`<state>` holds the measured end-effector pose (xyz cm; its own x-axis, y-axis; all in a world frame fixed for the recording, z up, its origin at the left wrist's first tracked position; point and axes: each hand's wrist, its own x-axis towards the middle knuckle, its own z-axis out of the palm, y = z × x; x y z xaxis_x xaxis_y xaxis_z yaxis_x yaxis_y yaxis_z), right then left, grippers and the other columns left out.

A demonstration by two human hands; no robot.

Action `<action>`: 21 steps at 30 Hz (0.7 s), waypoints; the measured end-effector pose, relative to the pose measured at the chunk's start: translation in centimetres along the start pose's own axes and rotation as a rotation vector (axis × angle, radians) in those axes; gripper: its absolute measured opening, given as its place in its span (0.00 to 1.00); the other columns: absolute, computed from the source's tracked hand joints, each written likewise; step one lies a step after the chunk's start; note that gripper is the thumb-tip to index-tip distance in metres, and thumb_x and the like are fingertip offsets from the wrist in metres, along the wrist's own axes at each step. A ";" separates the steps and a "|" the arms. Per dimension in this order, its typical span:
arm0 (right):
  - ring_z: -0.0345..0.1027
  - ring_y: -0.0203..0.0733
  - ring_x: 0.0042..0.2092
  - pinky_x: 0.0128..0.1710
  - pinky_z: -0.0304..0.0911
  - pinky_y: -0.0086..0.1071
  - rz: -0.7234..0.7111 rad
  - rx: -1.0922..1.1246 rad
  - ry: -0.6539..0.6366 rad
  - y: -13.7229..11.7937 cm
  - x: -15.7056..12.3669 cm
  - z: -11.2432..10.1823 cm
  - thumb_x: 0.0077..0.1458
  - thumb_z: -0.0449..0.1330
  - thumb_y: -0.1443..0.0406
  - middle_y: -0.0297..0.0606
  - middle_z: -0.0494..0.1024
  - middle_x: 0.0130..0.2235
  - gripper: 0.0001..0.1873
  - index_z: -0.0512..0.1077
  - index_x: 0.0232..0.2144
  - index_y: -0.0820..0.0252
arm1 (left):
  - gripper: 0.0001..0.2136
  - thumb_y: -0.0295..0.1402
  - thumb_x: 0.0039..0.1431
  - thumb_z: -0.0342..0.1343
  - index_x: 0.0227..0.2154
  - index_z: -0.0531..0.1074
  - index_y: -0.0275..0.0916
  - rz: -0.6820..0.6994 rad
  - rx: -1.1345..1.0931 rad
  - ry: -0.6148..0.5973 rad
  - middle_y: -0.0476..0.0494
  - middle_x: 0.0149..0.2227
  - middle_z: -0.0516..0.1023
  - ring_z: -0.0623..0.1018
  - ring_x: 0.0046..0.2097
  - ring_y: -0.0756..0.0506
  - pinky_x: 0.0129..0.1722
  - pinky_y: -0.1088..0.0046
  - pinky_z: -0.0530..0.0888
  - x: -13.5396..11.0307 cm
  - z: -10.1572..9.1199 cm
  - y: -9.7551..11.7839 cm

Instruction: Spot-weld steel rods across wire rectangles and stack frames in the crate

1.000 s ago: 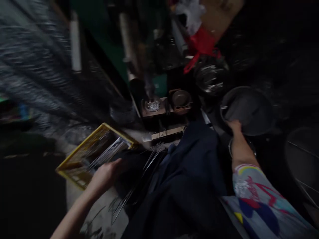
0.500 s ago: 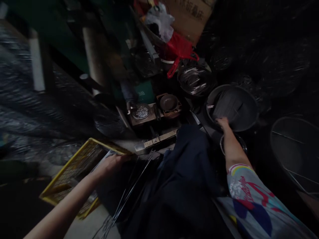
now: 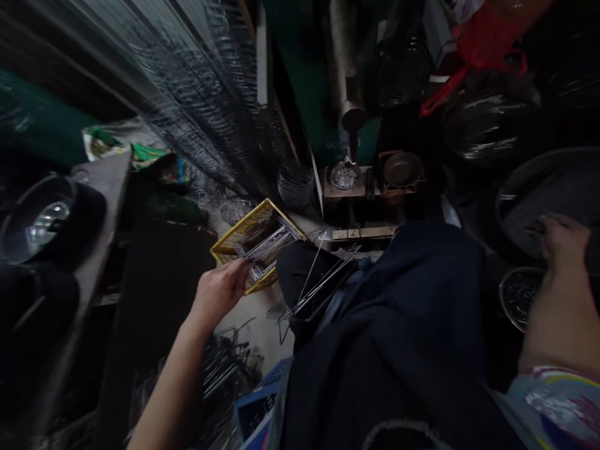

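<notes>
My left hand (image 3: 225,284) is at the near edge of a yellow plastic crate (image 3: 229,240). Its fingers are curled together beside thin metal rods (image 3: 272,242) lying in the crate; what the fingertips hold is hidden. Over a large dark round basin (image 3: 515,187) at the right is my right hand (image 3: 565,237), blurred, with its fingertips against the dark contents. Several bent metal wires (image 3: 323,278) rest across my lap, on dark cloth (image 3: 384,325).
Ahead stands a small machine with a dish of shiny metal bits (image 3: 345,177) and a brown bowl (image 3: 402,170). A blue crate (image 3: 255,406) and heaped wire pieces (image 3: 225,362) lie lower left. Stacked wire racks (image 3: 197,81) rise behind. A bucket (image 3: 42,215) stands far left.
The view has swung left, so the scene sits further right. My left hand has come back to the crate's near edge, by the rods. My right hand is still at the basin.
</notes>
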<state>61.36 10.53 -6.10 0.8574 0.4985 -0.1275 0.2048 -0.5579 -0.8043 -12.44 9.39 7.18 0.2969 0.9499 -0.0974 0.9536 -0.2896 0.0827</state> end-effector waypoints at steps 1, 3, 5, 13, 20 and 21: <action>0.75 0.45 0.38 0.29 0.66 0.35 -0.025 0.036 -0.007 -0.3 -0.4 -0.3 0.58 0.57 0.69 0.64 0.73 0.48 0.25 0.66 0.57 0.78 | 0.15 0.38 0.65 0.42 0.41 0.74 0.40 -0.006 0.000 0.009 0.39 0.38 0.81 0.80 0.37 0.41 0.37 0.69 0.71 -0.3 0.4 -0.2; 0.75 0.48 0.43 0.29 0.66 0.37 -0.059 0.056 -0.036 -1.2 -1.5 -0.7 0.58 0.58 0.65 0.64 0.72 0.51 0.29 0.64 0.59 0.76 | 0.15 0.37 0.64 0.43 0.41 0.74 0.40 0.010 -0.012 -0.024 0.40 0.38 0.81 0.80 0.37 0.42 0.36 0.70 0.71 -0.2 1.3 -0.1; 0.74 0.49 0.45 0.30 0.67 0.37 -0.072 0.061 -0.070 -2.0 -2.8 -1.1 0.56 0.62 0.65 0.62 0.72 0.51 0.31 0.64 0.60 0.74 | 0.15 0.37 0.64 0.43 0.40 0.75 0.40 0.001 -0.017 -0.032 0.39 0.36 0.81 0.79 0.35 0.42 0.34 0.70 0.70 0.3 2.2 0.3; 0.72 0.53 0.49 0.35 0.70 0.37 -0.090 0.083 -0.038 -1.9 -5.2 -3.0 0.41 0.74 0.59 0.59 0.74 0.52 0.38 0.72 0.55 0.65 | 0.15 0.38 0.67 0.42 0.43 0.73 0.40 -0.029 -0.054 0.096 0.41 0.39 0.81 0.79 0.37 0.43 0.33 0.72 0.67 -2.0 4.0 1.5; 0.72 0.58 0.50 0.38 0.71 0.42 -0.170 0.083 -0.052 -2.4 -7.0 -2.7 0.35 0.75 0.52 0.61 0.74 0.51 0.43 0.73 0.53 0.64 | 0.15 0.38 0.67 0.42 0.40 0.73 0.39 -0.055 -0.080 0.071 0.39 0.38 0.81 0.79 0.36 0.43 0.30 0.72 0.64 -1.8 6.2 2.3; 0.72 0.59 0.49 0.37 0.71 0.43 -0.170 0.078 -0.050 -2.3 -7.1 -2.7 0.35 0.74 0.50 0.61 0.74 0.51 0.43 0.73 0.53 0.63 | 0.15 0.38 0.67 0.42 0.40 0.73 0.39 -0.043 -0.095 0.069 0.40 0.37 0.81 0.78 0.37 0.44 0.31 0.72 0.65 -1.8 6.5 2.8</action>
<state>56.04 6.49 -1.74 0.7884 0.6151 -0.0130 0.3063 -0.4108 -0.8588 -10.01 6.09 1.13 0.2480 0.9681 -0.0343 0.9554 -0.2386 0.1740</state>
